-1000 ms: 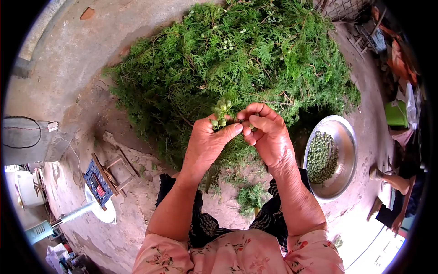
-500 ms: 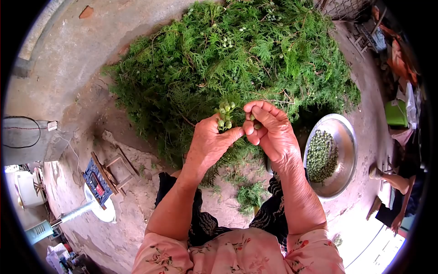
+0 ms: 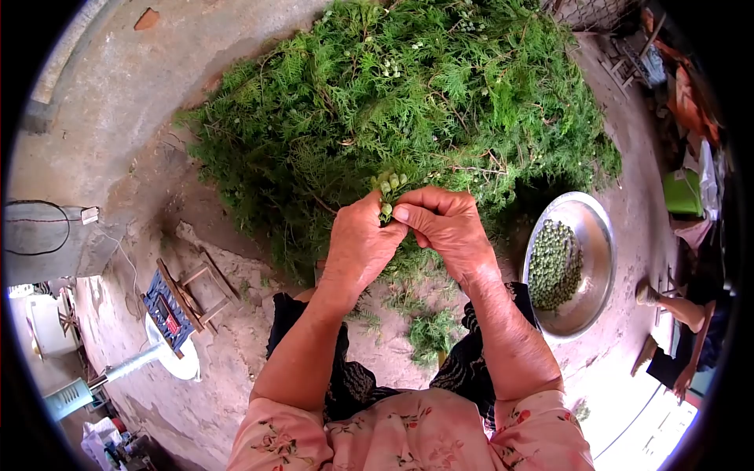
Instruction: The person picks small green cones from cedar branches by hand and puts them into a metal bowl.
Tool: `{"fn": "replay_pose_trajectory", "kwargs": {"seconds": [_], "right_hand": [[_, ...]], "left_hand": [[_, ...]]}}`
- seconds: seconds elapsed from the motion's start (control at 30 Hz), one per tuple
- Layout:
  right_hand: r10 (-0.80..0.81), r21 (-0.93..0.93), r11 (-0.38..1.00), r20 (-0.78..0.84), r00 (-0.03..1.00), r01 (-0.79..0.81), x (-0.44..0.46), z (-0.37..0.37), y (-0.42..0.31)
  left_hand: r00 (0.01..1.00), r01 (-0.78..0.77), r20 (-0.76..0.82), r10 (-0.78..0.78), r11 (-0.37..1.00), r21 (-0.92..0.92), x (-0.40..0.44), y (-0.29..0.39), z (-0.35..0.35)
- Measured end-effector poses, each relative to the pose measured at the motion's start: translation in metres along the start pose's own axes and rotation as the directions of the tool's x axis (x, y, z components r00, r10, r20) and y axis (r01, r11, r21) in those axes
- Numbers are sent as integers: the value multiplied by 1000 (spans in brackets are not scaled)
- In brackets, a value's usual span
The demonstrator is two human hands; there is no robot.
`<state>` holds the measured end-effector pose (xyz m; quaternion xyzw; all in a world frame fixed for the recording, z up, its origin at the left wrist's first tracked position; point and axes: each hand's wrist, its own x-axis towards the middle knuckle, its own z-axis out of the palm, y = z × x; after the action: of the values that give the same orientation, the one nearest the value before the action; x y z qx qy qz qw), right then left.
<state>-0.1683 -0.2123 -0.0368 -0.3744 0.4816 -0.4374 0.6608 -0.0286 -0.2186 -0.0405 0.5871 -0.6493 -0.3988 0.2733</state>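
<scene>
My left hand [image 3: 361, 239] is closed on a conifer sprig that bears several round green cones [image 3: 390, 183]. The cones stick up past the thumb and forefinger. Against them, my right hand [image 3: 444, 223] pinches at the cluster, its thumb tip on a green cone at the left hand's fingers. The rest of the right fingers are curled, and what lies inside them is hidden. Just beyond both hands rises a large heap of green conifer branches [image 3: 377, 110]. To the right stands a metal basin [image 3: 593, 275] partly filled with picked green cones [image 3: 554, 267].
A small wooden stool with a dark blue seat [image 3: 166, 308] and a white standing fan [image 3: 177, 361] are at the left. Loose green sprigs [image 3: 432, 336] lie between my knees. Another person's leg [image 3: 682, 312] shows at the far right, near a green bag [image 3: 682, 192].
My right hand has moved left and closed in on the cluster in my left hand. Its fingers, spread around green cones before, are now curled.
</scene>
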Motion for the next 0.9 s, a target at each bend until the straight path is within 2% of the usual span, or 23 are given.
{"fn": "replay_pose_trajectory", "kwargs": {"seconds": [0.07,0.1,0.17,0.2,0.27,0.3,0.37,0.43,0.5,0.53,0.73,0.8,0.83,0.9], "right_hand": [[17,51,999,-22,1000,-16,-2,2,-6],[34,103,994,-43,999,-29,-3,3,-8],[39,116,993,-79,996,-30,-4,3,-8],[47,130,991,-114,992,-32,-4,3,-8],[50,140,990,-141,989,-30,-5,4,-9],[54,151,988,-169,984,-28,-5,4,-9],[20,136,991,-187,982,6,-5,5,-8],[-15,119,992,-202,979,40,-4,6,-6],[-161,70,981,-241,957,182,-2,7,2],[-161,70,981,-241,957,182,-2,6,4],[-67,173,979,-221,973,107,-4,6,5],[181,293,947,-155,971,-129,-6,0,-2],[180,293,947,-155,971,-129,-5,-3,-3],[71,389,921,-156,985,-5,-1,-8,-7]], "left_hand": [[1000,-15,8,17,979,-205,1,0,-1],[1000,-16,6,18,978,-206,2,1,-4],[988,125,138,-69,882,-454,3,5,-11],[988,123,137,-67,882,-455,3,6,-10],[984,160,165,-63,712,-683,3,8,-8],[984,161,165,-64,713,-683,2,9,-7],[979,201,136,-155,579,-790,2,12,-6],[977,208,136,-165,586,-784,4,11,-8],[975,214,135,-174,592,-777,4,10,-9],[972,231,146,-186,604,-763,4,9,-10],[979,204,130,-159,663,-720,1,2,-9],[980,199,126,-157,658,-727,1,3,-8],[982,182,106,-153,671,-718,1,2,-7],[985,164,84,-149,684,-711,2,3,-7]]}}
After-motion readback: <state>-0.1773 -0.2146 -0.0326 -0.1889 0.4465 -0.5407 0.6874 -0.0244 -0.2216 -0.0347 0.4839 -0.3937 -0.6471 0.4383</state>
